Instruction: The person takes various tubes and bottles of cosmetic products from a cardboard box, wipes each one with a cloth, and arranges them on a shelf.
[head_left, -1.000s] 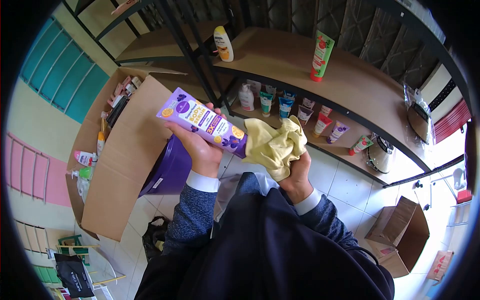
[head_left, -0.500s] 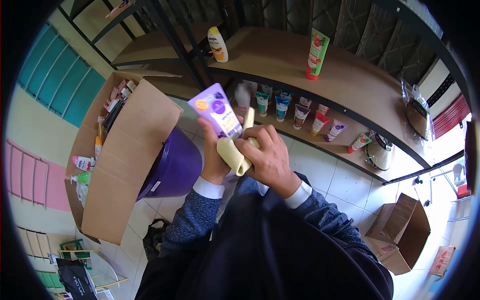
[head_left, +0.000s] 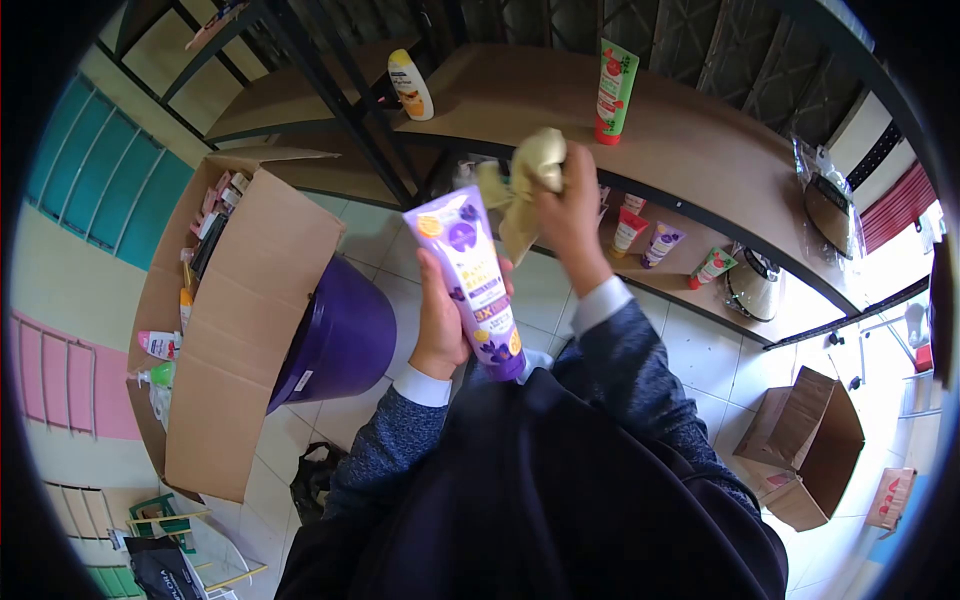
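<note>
A purple squeeze tube with a darker purple cap is gripped in my left hand, cap end down and tilted. My right hand, up and to the right of the tube, is closed on a pale yellow cloth that hangs loosely and is partly blurred. The cloth is off the tube's front face. On the upper shelf beyond my hands stand a white bottle with a yellow cap and a green tube with a red cap.
Several tubes, one of them purple and white, stand on the lower shelf. Left of me, an open cardboard box holds bottles and packages beside a purple bin. Another open carton sits on the floor at right.
My right hand has lifted the cloth up and away from the tube, toward the shelf. The tube's whole front is now uncovered, and it sits slightly lower and farther right.
</note>
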